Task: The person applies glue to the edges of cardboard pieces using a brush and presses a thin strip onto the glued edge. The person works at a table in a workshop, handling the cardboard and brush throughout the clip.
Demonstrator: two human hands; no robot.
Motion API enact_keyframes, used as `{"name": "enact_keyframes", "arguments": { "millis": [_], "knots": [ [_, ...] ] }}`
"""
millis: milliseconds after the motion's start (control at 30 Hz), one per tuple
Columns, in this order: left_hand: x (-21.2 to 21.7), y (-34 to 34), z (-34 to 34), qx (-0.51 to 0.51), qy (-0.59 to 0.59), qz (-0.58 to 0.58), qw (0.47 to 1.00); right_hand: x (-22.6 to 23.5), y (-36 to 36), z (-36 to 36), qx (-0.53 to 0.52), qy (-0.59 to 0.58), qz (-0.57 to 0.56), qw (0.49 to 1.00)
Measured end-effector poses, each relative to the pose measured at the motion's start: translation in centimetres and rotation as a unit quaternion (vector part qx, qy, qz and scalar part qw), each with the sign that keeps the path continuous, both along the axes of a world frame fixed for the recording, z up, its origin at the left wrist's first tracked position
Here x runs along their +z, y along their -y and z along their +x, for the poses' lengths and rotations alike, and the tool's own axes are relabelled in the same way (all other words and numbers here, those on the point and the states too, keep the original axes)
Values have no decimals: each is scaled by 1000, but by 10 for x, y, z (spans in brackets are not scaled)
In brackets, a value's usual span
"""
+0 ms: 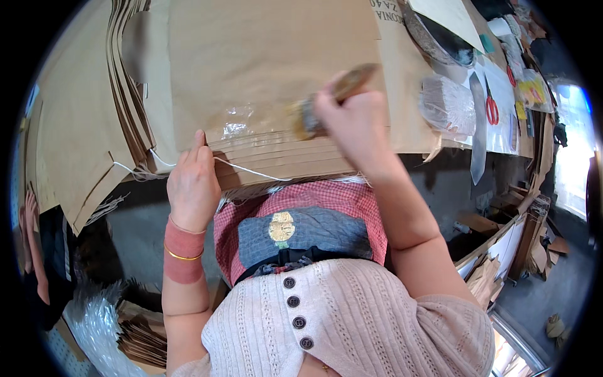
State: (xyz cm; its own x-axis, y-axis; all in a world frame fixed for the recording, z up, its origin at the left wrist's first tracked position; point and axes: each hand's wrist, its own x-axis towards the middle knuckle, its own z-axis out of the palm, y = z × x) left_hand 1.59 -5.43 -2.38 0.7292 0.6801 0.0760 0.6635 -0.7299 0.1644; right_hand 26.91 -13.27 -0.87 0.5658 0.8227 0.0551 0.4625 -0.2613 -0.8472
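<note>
Two hands at table edge — right grip (355, 122) closed round brush (326, 103), left hand (193, 182) flat on stepped paper sheets (276, 157)

Cluttered worktable (440, 164) under daylight from bright window (575, 169) at right. Grey floor (543, 295) below, strewn with cardboard scraps (543, 251). Red-handled scissors (491, 108) on far tabletop.

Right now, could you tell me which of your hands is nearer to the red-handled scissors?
Right. The right hand, gripping a brush, is closer to the scissors; the left hand presses the paper stack farther away.
</note>
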Motion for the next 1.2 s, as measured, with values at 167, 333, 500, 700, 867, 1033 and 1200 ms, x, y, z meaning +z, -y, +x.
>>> {"name": "enact_keyframes", "arguments": {
  "millis": [167,333,500,700,867,1033,1200],
  "knots": [
    [4,0,6,1,-3,-7,1000,16,19,47,-79,145,-75,983],
    [5,2,4,6,-12,-13,1000,56,27,63,-42,-82,39,995],
    [3,2,6,-14,0,-19,1000,75,83,151,-152,9,264,953],
    [44,22,-15,-14,113,-215,970,19,124,206,-35,539,-51,840],
    [106,48,-9,-160,329,-419,831,15,112,37,165,15,45,985],
    [137,33,-26,-28,316,-201,927,6,110,4,345,-33,50,937],
    [108,-10,-31,24,233,-145,961,64,106,68,147,-18,12,989]
  ]
}}
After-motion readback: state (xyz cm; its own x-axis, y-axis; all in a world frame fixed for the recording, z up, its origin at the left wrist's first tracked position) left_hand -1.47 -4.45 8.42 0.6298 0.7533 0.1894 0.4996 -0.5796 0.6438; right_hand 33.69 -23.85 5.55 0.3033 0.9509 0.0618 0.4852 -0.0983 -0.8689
